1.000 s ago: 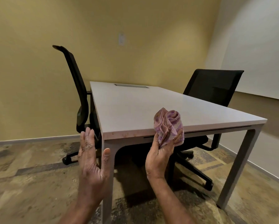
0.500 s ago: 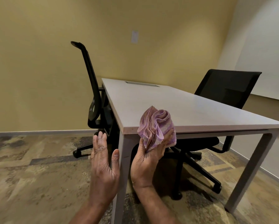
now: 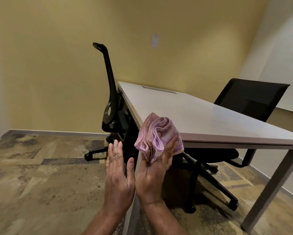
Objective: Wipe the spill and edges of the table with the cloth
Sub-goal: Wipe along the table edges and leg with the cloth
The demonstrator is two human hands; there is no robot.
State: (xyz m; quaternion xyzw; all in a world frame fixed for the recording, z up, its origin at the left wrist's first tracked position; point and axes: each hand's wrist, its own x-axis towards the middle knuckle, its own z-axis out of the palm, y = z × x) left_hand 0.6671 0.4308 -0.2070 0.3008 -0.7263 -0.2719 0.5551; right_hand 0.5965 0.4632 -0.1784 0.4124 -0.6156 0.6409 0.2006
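A bunched purple cloth (image 3: 156, 133) is held up in my right hand (image 3: 152, 172), right in front of the near left corner of the white table (image 3: 201, 116). The cloth covers that corner. My left hand (image 3: 119, 173) is raised beside the right one, fingers straight and together, holding nothing, its thumb close to the right palm. No spill shows on the tabletop from here.
A black high-backed office chair (image 3: 111, 106) stands at the table's left side. A second black chair (image 3: 247, 99) sits at the right side, its wheeled base under the table. The table leg (image 3: 268, 189) at the right reaches the patterned carpet. Yellow walls close off the back.
My view has shifted left around the table's corner. Both hands stay raised together, and the cloth now sits over the near left corner instead of the front edge.
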